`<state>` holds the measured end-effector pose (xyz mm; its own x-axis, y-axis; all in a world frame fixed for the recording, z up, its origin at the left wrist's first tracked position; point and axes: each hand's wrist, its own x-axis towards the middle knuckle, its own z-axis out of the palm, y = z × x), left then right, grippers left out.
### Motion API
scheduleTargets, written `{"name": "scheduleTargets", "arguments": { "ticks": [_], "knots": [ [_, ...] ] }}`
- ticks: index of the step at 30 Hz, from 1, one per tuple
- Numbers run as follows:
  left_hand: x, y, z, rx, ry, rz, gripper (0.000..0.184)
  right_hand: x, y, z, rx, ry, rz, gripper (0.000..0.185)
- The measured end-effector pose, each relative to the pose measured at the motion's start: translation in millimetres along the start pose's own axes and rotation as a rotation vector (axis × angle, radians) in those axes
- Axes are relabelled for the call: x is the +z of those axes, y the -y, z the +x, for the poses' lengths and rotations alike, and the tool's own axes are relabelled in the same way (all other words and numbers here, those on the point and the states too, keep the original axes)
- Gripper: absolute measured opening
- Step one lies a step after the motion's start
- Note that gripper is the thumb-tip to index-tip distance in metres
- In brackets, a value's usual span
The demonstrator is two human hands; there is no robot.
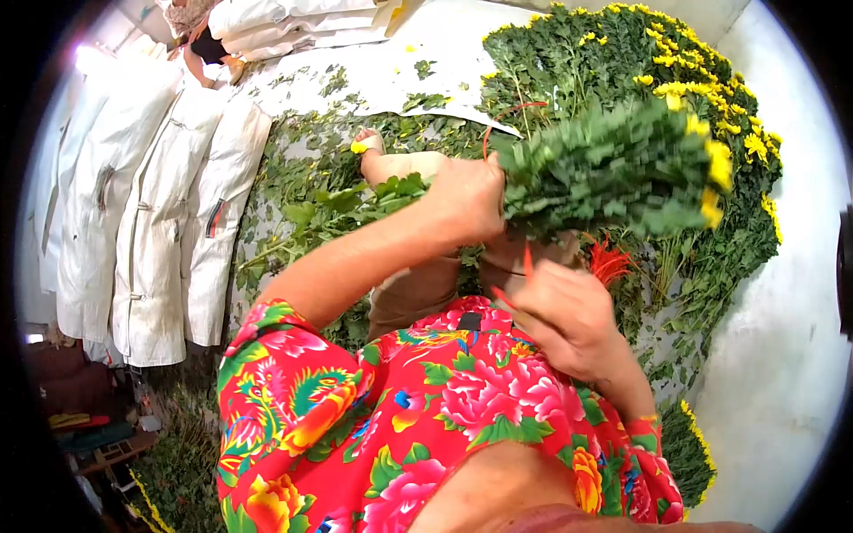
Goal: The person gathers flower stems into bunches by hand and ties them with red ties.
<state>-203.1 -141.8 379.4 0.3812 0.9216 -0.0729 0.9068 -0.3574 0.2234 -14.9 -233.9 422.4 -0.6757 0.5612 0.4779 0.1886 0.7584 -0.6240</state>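
My left hand (471,200) is closed around the stems of a bunch of yellow chrysanthemums (613,169). The bunch lies sideways, its leaves blurred and its blooms pointing right. A thin red strip (487,142) shows beside this hand. Below the bunch, my right hand (569,320) is pinched on a red tie (528,260), parts of which stick out past the fingers. A tuft of red ties (609,262) sits just beyond my right hand. Leafy stem ends (355,209) reach left from under my left forearm.
A large heap of yellow chrysanthemums (577,67) fills the upper right by a pale wall (755,355). Long white wrapped bundles (147,222) line the left. Loose leaves (302,160) litter the floor. Part of another person (204,58) shows at the upper left.
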Motion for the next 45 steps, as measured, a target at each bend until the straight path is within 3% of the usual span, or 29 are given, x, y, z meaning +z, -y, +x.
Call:
{"name": "scheduleTargets", "arguments": {
  "ticks": [2,4,6,7,8,9,10,13,14,15,16,18,20,22,23,28,30,32,34,38,41,45],
  "knots": [
    [53,0,5,0.034,-0.207,0.058,0.02,16,-19,28,-0.109,-0.118,0.049,0.01],
    [72,0,-16,0.289,-0.562,-0.261,0.025,27,-50,50,0.101,-0.327,0.114,0.004],
    [62,-19,-19,-0.019,-0.277,-0.003,0.025,37,-93,66,0.492,-0.567,0.694,0.008],
    [68,-24,-22,-0.038,-0.287,0.002,0.027,41,-127,66,0.577,-0.643,0.842,0.014],
    [75,-26,-24,-0.059,-0.305,0.013,0.03,38,-127,68,0.753,-0.621,0.739,0.015],
    [80,-27,-25,-0.054,-0.328,0.032,0.035,44,-139,65,0.686,-0.559,0.549,0.019],
    [80,-27,-29,-0.042,-0.343,0.056,0.039,58,-148,66,0.608,-0.598,0.624,0.022],
    [54,-7,-35,0.141,-0.098,-0.158,0.051,54,-128,64,0.806,-0.501,0.636,0.012],
    [48,5,-33,0.228,-0.033,-0.261,0.055,58,-140,58,0.755,-0.462,0.656,0.011],
    [11,9,-25,0.174,0.313,-0.319,0.049,60,-143,55,0.679,-0.481,0.74,0.013],
    [7,19,-19,0.188,0.233,-0.356,0.036,61,-138,56,0.65,-0.501,0.729,0.014],
    [-1,31,-4,0.15,0.202,0.134,0.028,57,-134,52,0.685,-0.466,0.729,0.016],
    [-7,35,-6,0.134,0.166,0.125,0.021,57,-133,51,0.67,-0.484,0.728,0.016],
    [-2,34,-11,0.278,-0.24,-0.098,0.015,59,-133,52,0.657,-0.502,0.738,0.016],
    [-1,36,-13,0.357,-0.339,-0.17,0.013,59,-134,52,0.653,-0.529,0.747,0.016],
    [31,40,-15,0.26,-0.397,-0.607,0.02,56,-137,47,0.629,-0.643,0.818,0.014],
    [38,43,-13,0.08,0.064,-1.282,0.023,53,-130,48,0.607,-0.638,0.84,0.014],
    [50,37,-14,0.155,-0.043,-1.354,0.026,51,-128,47,0.593,-0.702,0.846,0.013],
    [58,32,-11,0.136,-0.102,-1.655,0.024,48,-124,43,0.581,-0.697,0.866,0.013],
    [65,24,-10,0.135,-0.041,-1.851,0.02,44,-118,39,0.551,-0.697,0.898,0.014],
    [64,24,-9,0.033,0.006,-1.76,0.019,40,-117,36,0.511,-0.682,0.952,0.013],
    [70,22,-9,0.153,-0.044,-1.619,0.013,46,-122,31,0.444,-0.653,0.884,0.011]
  ]
}}
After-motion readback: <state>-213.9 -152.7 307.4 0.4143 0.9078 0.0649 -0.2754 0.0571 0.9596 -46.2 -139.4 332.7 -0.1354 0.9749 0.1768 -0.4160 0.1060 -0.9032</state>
